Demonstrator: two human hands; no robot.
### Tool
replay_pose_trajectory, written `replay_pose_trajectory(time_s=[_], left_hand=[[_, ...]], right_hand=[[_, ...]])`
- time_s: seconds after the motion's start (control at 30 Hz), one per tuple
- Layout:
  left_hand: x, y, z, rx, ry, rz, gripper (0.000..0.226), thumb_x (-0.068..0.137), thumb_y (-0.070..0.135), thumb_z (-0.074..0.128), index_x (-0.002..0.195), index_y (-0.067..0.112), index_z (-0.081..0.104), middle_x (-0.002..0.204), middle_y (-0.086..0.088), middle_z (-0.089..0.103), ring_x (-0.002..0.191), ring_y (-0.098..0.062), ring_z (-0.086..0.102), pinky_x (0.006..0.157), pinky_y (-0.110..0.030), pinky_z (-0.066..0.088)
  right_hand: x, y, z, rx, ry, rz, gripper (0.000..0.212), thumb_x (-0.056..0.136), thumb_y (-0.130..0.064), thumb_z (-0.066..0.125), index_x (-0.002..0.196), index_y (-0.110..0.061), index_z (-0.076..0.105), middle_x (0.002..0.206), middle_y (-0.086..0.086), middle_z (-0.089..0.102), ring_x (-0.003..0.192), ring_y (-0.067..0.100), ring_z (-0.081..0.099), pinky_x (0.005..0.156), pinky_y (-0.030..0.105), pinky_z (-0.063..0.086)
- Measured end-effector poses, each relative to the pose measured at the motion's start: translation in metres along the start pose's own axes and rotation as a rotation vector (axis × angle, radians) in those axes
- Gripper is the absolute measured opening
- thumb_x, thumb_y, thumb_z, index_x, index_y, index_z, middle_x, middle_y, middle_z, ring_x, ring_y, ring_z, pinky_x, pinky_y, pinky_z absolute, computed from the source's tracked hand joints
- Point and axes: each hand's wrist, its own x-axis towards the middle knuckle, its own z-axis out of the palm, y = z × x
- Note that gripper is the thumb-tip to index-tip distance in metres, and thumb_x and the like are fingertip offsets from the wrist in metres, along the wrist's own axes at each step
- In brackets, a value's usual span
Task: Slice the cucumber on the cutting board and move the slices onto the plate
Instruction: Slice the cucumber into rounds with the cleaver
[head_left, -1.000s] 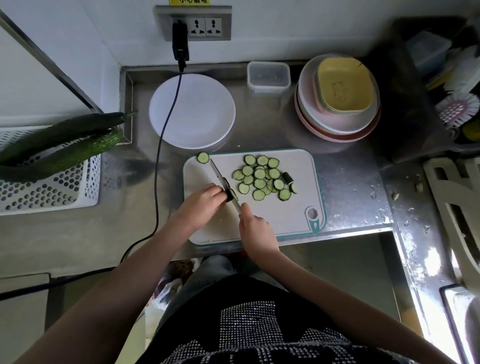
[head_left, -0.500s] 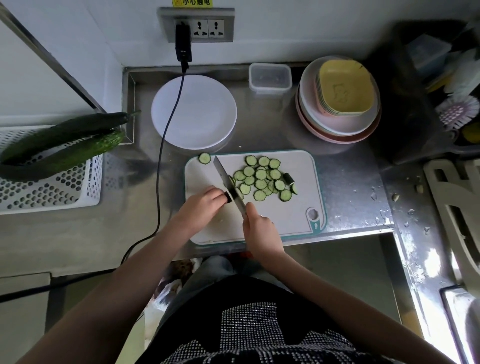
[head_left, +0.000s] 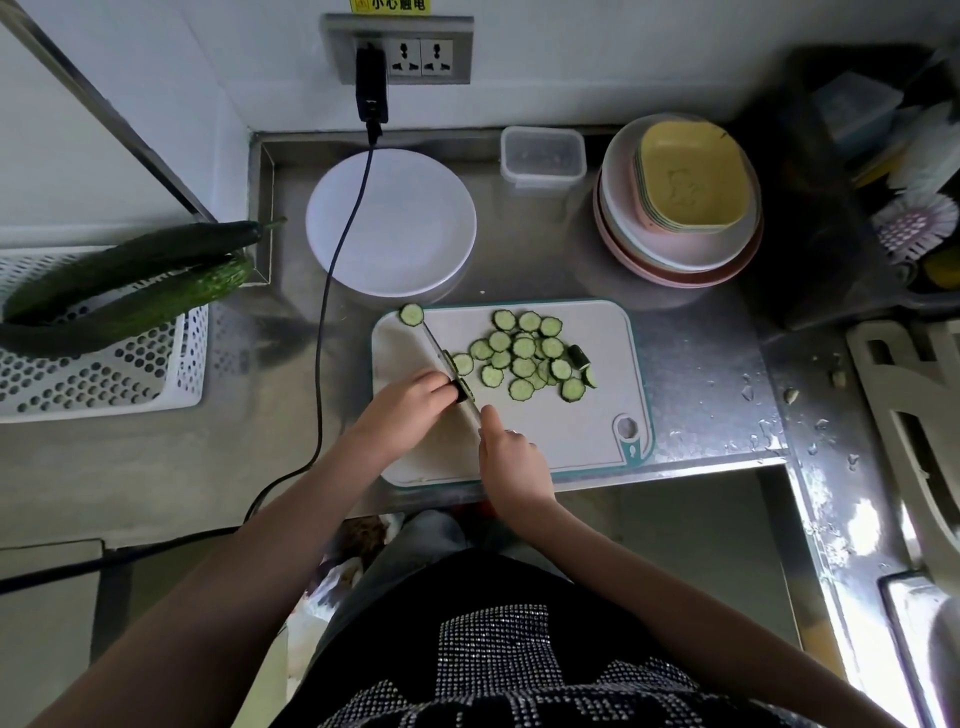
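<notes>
Two whole cucumbers are lying across a basket at the far left, untouched, and a black cable is trailing down over the near edge of the empty white plate, which is sitting just behind the board. The left hand is curling over the last dark stub of cucumber, pinning it to the board with fingertips right against the blade. The knife is slanting across the board, its tip reaching a stray slice at the far-left corner. The right hand is wrapping around the handle, which is hidden under it. A loose heap of slices is spreading over the middle of the board, with an end piece at its right. With so little stub left, the safe way seems to be tucking the left fingertips back, letting the knuckles guide the blade, and pressing straight down rather than sawing; one or two cuts look like all that remain. The stub may roll or tip, so holding it flat matters. Afterwards the cable probably needs nudging aside before slices are moving to the plate.
</notes>
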Motion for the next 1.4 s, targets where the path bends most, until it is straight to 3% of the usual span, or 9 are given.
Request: replay_pose_trajectory(time_s=[0.13, 0.27, 0.4, 0.63, 0.8, 0.9, 0.97, 1.2, 1.4], left_hand=[[-0.002, 0.000, 0.000, 0.003, -0.020, -0.025, 0.026, 0.061, -0.006, 0.079, 0.080, 0.007, 0.066, 0.078, -0.005, 0.061, 0.081, -0.021, 0.055, 0.043, -0.033, 0.051], [-0.002, 0.003, -0.005, 0.010, -0.004, -0.004, 0.022, 0.060, -0.003, 0.081, 0.074, 0.006, 0.068, 0.075, -0.004, 0.063, 0.080, -0.016, 0.052, 0.038, -0.030, 0.048], [-0.006, 0.005, -0.008, 0.055, -0.008, 0.036, 0.027, 0.054, -0.001, 0.085, 0.075, 0.008, 0.070, 0.079, -0.002, 0.065, 0.084, -0.015, 0.051, 0.042, -0.025, 0.047], [-0.008, 0.003, -0.005, 0.055, -0.008, 0.000, 0.039, 0.059, -0.001, 0.082, 0.094, 0.012, 0.071, 0.084, -0.002, 0.065, 0.089, -0.014, 0.047, 0.043, -0.026, 0.049], [-0.007, -0.001, -0.002, 0.000, -0.021, -0.005, 0.036, 0.061, -0.008, 0.078, 0.094, 0.007, 0.069, 0.084, -0.006, 0.064, 0.090, -0.018, 0.047, 0.046, -0.034, 0.054], [-0.007, 0.000, -0.002, -0.006, -0.029, 0.001, 0.041, 0.057, -0.012, 0.078, 0.092, 0.006, 0.069, 0.082, -0.006, 0.064, 0.089, -0.017, 0.046, 0.045, -0.032, 0.053], [-0.008, -0.001, -0.001, -0.006, -0.030, 0.004, 0.041, 0.055, -0.013, 0.077, 0.091, 0.005, 0.069, 0.081, -0.006, 0.064, 0.088, -0.017, 0.046, 0.045, -0.032, 0.053], [-0.012, -0.004, -0.001, 0.041, -0.072, 0.023, 0.032, 0.059, -0.009, 0.078, 0.086, 0.004, 0.068, 0.085, -0.007, 0.063, 0.090, -0.018, 0.046, 0.041, -0.031, 0.050], [-0.012, -0.001, 0.001, 0.027, -0.071, 0.007, 0.039, 0.064, -0.009, 0.074, 0.100, 0.004, 0.068, 0.094, -0.009, 0.063, 0.097, -0.021, 0.044, 0.048, -0.036, 0.054]], right_hand=[[0.002, 0.001, 0.000, 0.034, -0.038, 0.021, 0.019, 0.093, 0.000, 0.032, 0.092, -0.016, 0.023, 0.072, 0.014, 0.050, 0.065, 0.033, 0.047, 0.058, 0.040, 0.041], [0.001, 0.006, -0.007, 0.117, 0.031, 0.021, 0.002, 0.098, -0.012, 0.032, 0.100, -0.011, 0.033, 0.070, 0.015, 0.052, 0.063, 0.034, 0.050, 0.057, 0.041, 0.043], [-0.002, 0.007, -0.013, 0.176, 0.107, -0.019, 0.008, 0.099, -0.016, 0.035, 0.103, -0.009, 0.036, 0.067, 0.018, 0.054, 0.062, 0.039, 0.053, 0.052, 0.040, 0.041], [-0.002, 0.005, -0.006, 0.092, 0.081, -0.066, 0.009, 0.099, -0.017, 0.035, 0.104, -0.009, 0.037, 0.065, 0.012, 0.048, 0.057, 0.033, 0.044, 0.051, 0.039, 0.039], [0.000, 0.003, -0.003, 0.069, 0.059, -0.034, 0.010, 0.099, -0.016, 0.034, 0.107, -0.010, 0.036, 0.069, 0.016, 0.054, 0.059, 0.033, 0.048, 0.054, 0.040, 0.043], [0.000, 0.004, 0.000, 0.077, 0.001, -0.009, 0.002, 0.098, -0.011, 0.033, 0.098, -0.013, 0.031, 0.070, 0.016, 0.055, 0.064, 0.036, 0.055, 0.058, 0.044, 0.049], [0.001, 0.005, 0.001, 0.073, -0.021, 0.006, 0.010, 0.097, -0.008, 0.032, 0.093, -0.016, 0.027, 0.072, 0.017, 0.056, 0.067, 0.038, 0.056, 0.061, 0.046, 0.051], [-0.004, 0.008, -0.008, 0.152, 0.061, 0.009, 0.004, 0.099, -0.015, 0.033, 0.099, -0.011, 0.034, 0.068, 0.014, 0.051, 0.065, 0.038, 0.054, 0.055, 0.042, 0.043], [-0.004, 0.001, -0.005, 0.141, 0.065, -0.032, 0.007, 0.099, -0.016, 0.034, 0.101, -0.009, 0.035, 0.066, 0.013, 0.050, 0.060, 0.036, 0.050, 0.051, 0.036, 0.037]])
